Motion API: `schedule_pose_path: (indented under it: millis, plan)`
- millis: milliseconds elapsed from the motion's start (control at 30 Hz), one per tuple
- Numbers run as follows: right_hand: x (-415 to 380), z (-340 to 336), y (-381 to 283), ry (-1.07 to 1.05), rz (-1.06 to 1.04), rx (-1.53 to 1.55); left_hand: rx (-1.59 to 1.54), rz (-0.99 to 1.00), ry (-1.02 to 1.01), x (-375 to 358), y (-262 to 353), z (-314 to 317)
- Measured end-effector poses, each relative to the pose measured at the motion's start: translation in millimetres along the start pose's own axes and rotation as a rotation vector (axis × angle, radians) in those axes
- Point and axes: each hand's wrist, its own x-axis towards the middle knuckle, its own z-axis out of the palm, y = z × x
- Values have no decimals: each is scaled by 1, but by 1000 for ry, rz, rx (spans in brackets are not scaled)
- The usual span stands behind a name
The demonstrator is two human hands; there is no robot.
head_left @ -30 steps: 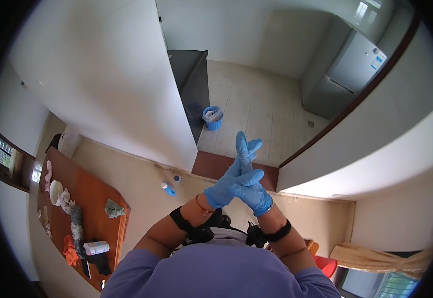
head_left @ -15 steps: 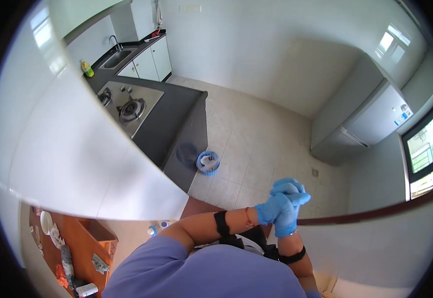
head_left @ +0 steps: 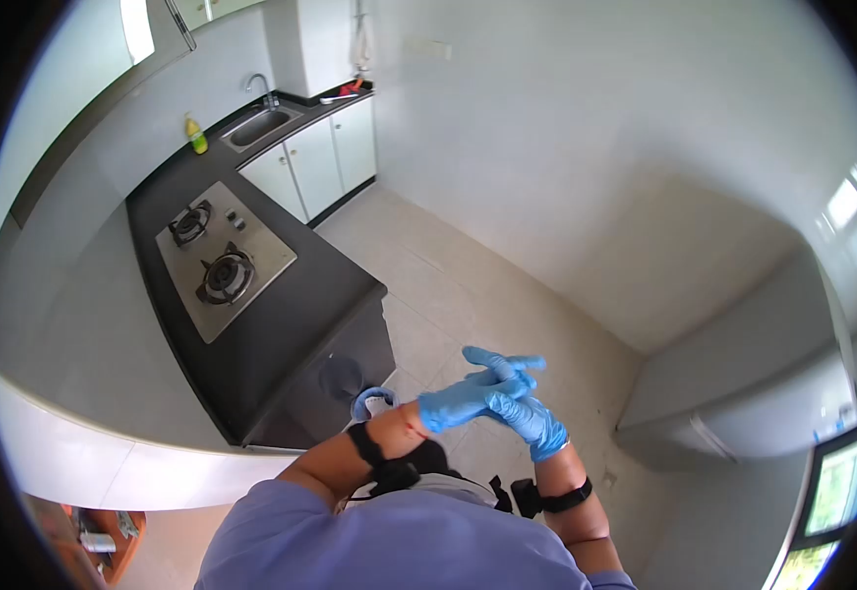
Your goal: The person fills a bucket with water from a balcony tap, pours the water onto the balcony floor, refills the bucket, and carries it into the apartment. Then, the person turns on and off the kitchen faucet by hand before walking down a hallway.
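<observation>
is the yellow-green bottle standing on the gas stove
No, the yellow-green bottle stands on the dark countertop near the sink, apart from the gas stove.

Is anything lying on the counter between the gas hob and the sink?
No, the head view shows only bare dark countertop between the hob and the sink; the bottle stands beside that stretch, nearer the wall.
</observation>
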Motion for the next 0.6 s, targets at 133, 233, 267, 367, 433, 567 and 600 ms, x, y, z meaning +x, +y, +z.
schedule_pose_path:
  millis: [133, 233, 267, 367, 433, 567, 600]
  plan:
    - [95, -76, -11, -448, 195, 116, -168, -485, 303, 32, 24, -82]
    - [156, -146, 4, -378, 237, 77, -342, -534, 446, 43, -4, -162]
    - [167, -175, 14, -343, 230, 23, -460, -491, 525, 46, -21, -187]
    - [201, -273, 44, -120, 276, -17, -509, -455, 643, 83, -74, -268]
    - [222, -359, 57, 102, 464, -35, -498, -342, 660, 158, -71, -306]
    - [267, -448, 73, 209, 604, -97, -578, -177, 626, 244, -84, -379]
    - [287, -466, 79, 251, 656, -119, -591, -181, 639, 253, -91, -398]
